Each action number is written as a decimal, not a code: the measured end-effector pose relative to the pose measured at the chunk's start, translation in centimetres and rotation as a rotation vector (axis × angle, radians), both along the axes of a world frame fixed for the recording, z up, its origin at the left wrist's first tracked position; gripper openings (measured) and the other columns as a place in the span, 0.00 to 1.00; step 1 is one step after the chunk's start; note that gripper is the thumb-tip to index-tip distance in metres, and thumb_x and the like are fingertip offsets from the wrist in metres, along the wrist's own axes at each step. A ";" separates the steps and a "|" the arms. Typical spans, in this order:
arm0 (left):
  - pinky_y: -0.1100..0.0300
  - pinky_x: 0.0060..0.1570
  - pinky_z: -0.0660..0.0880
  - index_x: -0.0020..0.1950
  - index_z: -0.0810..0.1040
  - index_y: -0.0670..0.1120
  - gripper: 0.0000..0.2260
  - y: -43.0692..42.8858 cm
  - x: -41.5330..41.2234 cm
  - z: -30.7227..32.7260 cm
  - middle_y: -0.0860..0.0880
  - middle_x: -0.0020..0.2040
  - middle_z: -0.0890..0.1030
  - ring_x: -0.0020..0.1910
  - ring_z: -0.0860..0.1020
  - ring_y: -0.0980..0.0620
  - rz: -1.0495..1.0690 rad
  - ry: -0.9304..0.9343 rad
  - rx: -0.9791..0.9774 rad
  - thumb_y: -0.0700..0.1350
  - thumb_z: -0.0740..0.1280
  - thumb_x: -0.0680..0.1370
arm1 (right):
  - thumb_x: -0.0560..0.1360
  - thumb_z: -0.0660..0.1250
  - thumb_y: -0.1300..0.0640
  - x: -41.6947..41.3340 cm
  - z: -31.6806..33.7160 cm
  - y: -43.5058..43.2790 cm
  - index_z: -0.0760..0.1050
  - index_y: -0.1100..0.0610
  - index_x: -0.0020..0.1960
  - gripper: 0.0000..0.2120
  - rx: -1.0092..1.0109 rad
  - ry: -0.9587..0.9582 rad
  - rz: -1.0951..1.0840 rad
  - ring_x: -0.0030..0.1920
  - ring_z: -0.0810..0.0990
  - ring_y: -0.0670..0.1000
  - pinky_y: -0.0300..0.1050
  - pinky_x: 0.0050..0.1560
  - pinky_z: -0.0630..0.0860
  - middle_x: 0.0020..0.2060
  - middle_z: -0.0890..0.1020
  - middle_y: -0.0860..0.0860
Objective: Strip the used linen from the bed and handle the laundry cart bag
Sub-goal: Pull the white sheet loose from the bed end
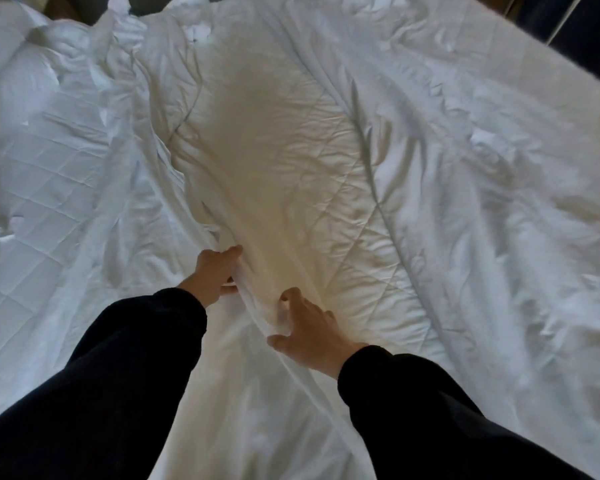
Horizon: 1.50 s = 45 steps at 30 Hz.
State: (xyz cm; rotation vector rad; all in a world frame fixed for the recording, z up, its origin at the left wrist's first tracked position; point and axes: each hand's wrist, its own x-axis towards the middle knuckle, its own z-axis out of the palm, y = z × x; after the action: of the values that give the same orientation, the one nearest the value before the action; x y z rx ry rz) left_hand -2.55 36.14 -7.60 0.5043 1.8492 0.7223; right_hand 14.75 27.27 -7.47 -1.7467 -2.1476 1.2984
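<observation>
Sheet bunched into a ridge, lower centre of frame. Fingers of left hand & right hand curl round that fold, gripping it, prob. gathering slack to haul it off the bed.

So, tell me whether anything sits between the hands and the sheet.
Nothing visible does: the left hand and the right hand both grip a gathered fold of the white sheet.
</observation>
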 end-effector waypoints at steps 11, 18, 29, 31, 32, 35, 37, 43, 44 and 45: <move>0.52 0.40 0.77 0.40 0.70 0.43 0.07 5.7 1.4 0.9 0.45 0.34 0.71 0.32 0.72 0.50 -0.154 -0.103 0.040 0.42 0.62 0.78 | 0.72 0.64 0.51 2.1 0.6 5.8 0.70 0.56 0.37 0.09 0.105 -0.025 -0.679 0.45 0.76 0.61 0.44 0.40 0.64 0.37 0.79 0.56; 0.57 0.44 0.69 0.42 0.71 0.46 0.07 12.2 9.9 4.5 0.48 0.38 0.73 0.39 0.73 0.53 -0.313 -0.128 0.206 0.46 0.61 0.79 | 0.75 0.60 0.56 7.3 3.0 9.0 0.70 0.59 0.42 0.07 0.241 -0.240 -0.888 0.40 0.73 0.61 0.46 0.40 0.65 0.37 0.76 0.57; 0.57 0.46 0.68 0.44 0.74 0.47 0.09 11.0 5.7 0.2 0.44 0.47 0.74 0.45 0.73 0.48 -0.712 0.074 0.196 0.52 0.67 0.72 | 0.75 0.60 0.57 5.2 -0.6 7.6 0.67 0.56 0.60 0.13 0.127 -0.533 -0.638 0.53 0.77 0.54 0.51 0.56 0.68 0.52 0.78 0.51; 0.56 0.48 0.71 0.53 0.76 0.45 0.12 11.5 2.9 -0.8 0.44 0.51 0.75 0.47 0.76 0.46 -0.713 0.206 0.204 0.49 0.67 0.73 | 0.75 0.60 0.57 4.1 -0.6 8.2 0.67 0.56 0.60 0.14 0.122 -0.512 -0.595 0.54 0.77 0.54 0.50 0.56 0.68 0.53 0.77 0.51; 0.55 0.52 0.71 0.61 0.74 0.44 0.16 11.8 1.5 -1.3 0.43 0.57 0.76 0.53 0.76 0.44 -0.705 0.303 0.210 0.46 0.67 0.75 | 0.75 0.60 0.56 3.5 -0.6 8.6 0.66 0.56 0.60 0.14 0.113 -0.499 -0.574 0.55 0.76 0.55 0.50 0.57 0.68 0.54 0.76 0.52; 0.50 0.63 0.65 0.71 0.66 0.43 0.24 12.8 -2.7 -2.3 0.39 0.69 0.67 0.66 0.68 0.40 -0.644 0.655 0.202 0.44 0.65 0.76 | 0.76 0.60 0.52 1.5 -0.5 10.3 0.67 0.55 0.63 0.17 0.110 -0.480 -0.520 0.59 0.74 0.55 0.50 0.59 0.67 0.58 0.73 0.53; 0.46 0.68 0.59 0.74 0.60 0.44 0.29 13.3 -5.9 -2.6 0.39 0.72 0.61 0.70 0.61 0.38 -0.541 0.825 0.116 0.45 0.65 0.75 | 0.77 0.60 0.51 -0.3 -0.4 11.4 0.66 0.54 0.65 0.19 0.147 -0.455 -0.483 0.61 0.72 0.55 0.50 0.61 0.66 0.60 0.72 0.53; 0.43 0.70 0.55 0.76 0.54 0.42 0.34 14.7 -15.0 -3.8 0.37 0.75 0.56 0.73 0.57 0.36 -0.346 0.852 -0.006 0.44 0.66 0.75 | 0.80 0.57 0.48 -6.8 -0.8 13.8 0.57 0.54 0.75 0.26 0.173 -0.346 -0.232 0.75 0.54 0.54 0.50 0.72 0.54 0.76 0.56 0.55; 0.43 0.70 0.57 0.77 0.52 0.41 0.34 15.1 -16.1 -4.1 0.37 0.75 0.57 0.72 0.59 0.35 -0.353 0.811 -0.007 0.44 0.66 0.76 | 0.80 0.57 0.47 -7.9 -0.9 14.3 0.56 0.53 0.75 0.26 0.174 -0.327 -0.186 0.76 0.52 0.53 0.50 0.73 0.53 0.76 0.54 0.55; 0.44 0.69 0.60 0.78 0.50 0.41 0.35 15.5 -17.0 -4.3 0.36 0.74 0.57 0.71 0.61 0.35 -0.370 0.764 -0.008 0.44 0.66 0.76 | 0.80 0.57 0.47 -9.0 -1.1 14.8 0.56 0.53 0.75 0.26 0.176 -0.309 -0.149 0.76 0.51 0.52 0.50 0.73 0.52 0.77 0.54 0.54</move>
State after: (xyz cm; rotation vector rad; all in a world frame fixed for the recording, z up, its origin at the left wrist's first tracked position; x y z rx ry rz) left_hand -19.53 51.65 -11.89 1.2015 2.3470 0.2747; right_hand 5.77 42.10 -8.54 -2.0969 -2.1477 0.8224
